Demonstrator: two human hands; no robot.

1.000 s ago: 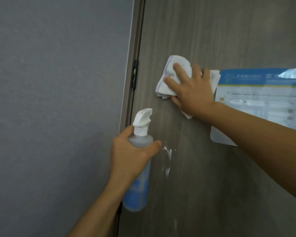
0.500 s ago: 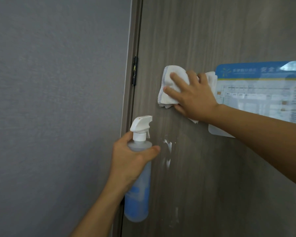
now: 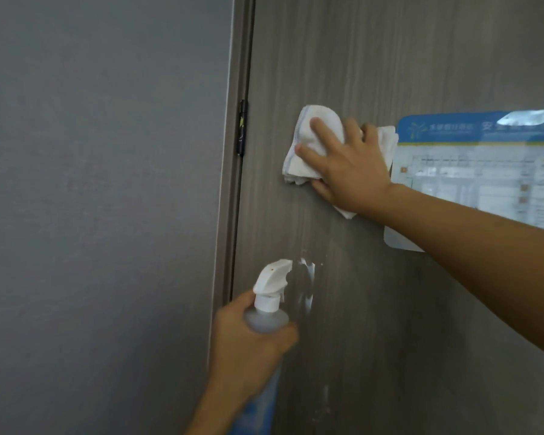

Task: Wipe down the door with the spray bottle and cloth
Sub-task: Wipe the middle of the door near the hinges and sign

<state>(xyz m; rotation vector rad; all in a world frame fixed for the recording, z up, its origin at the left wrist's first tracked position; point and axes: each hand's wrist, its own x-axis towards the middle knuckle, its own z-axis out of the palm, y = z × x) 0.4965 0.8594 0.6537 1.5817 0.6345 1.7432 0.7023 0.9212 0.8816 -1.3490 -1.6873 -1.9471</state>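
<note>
A brown wood-grain door (image 3: pixel 374 58) fills the right of the head view. My right hand (image 3: pixel 349 167) presses a folded white cloth (image 3: pixel 308 146) flat against the door at mid height. My left hand (image 3: pixel 248 350) grips a clear spray bottle (image 3: pixel 269 296) with a white trigger head and blue liquid, held upright low on the door near the hinge edge, nozzle toward the door. Wet shiny streaks (image 3: pixel 308 284) sit on the door just beside the nozzle.
A laminated blue-and-white notice (image 3: pixel 484 164) is stuck to the door right of the cloth, partly behind my right forearm. A black hinge (image 3: pixel 242 128) sits on the door's left edge beside the frame (image 3: pixel 230 183). A grey wall (image 3: pixel 101 199) covers the left.
The spray bottle and my left hand have dropped lower in view. My right hand with the cloth has shifted slightly on the door, staying left of the notice.
</note>
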